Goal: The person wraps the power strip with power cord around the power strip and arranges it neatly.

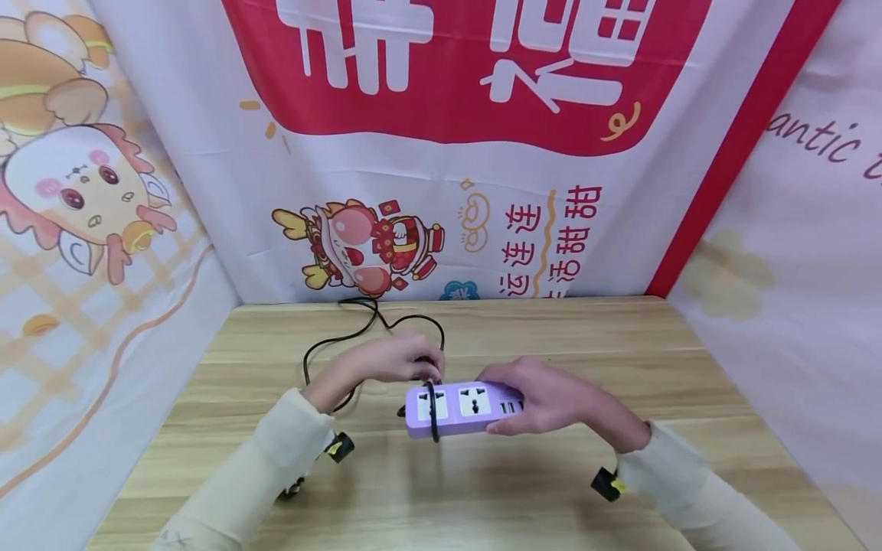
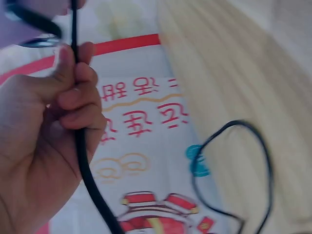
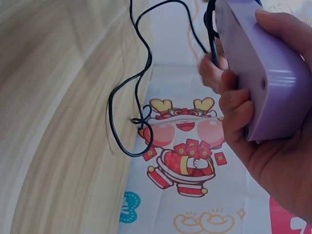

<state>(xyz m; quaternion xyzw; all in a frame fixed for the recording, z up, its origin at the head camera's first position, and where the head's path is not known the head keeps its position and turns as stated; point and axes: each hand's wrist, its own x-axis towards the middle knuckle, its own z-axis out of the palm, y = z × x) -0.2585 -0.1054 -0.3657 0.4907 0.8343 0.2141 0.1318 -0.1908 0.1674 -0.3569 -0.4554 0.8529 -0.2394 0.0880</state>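
Note:
A purple power strip (image 1: 451,425) with white sockets and USB ports is held up over the table. My right hand (image 1: 551,394) grips its right end, thumb on the near side and fingers behind. Around the strip's left part runs one turn of its black cord (image 1: 433,413). My left hand (image 1: 406,358) pinches the cord just behind that end. In the left wrist view the cord (image 2: 84,161) passes through the curled fingers and hangs below the palm. The right wrist view shows the strip's plain underside (image 3: 253,63) with fingers pressed along its edge.
More cord (image 1: 324,342) trails in loose loops over the wooden table (image 1: 586,329) toward the back left. A printed cloth (image 1: 386,168) with red lettering stands behind the table, and printed cloths also line both sides.

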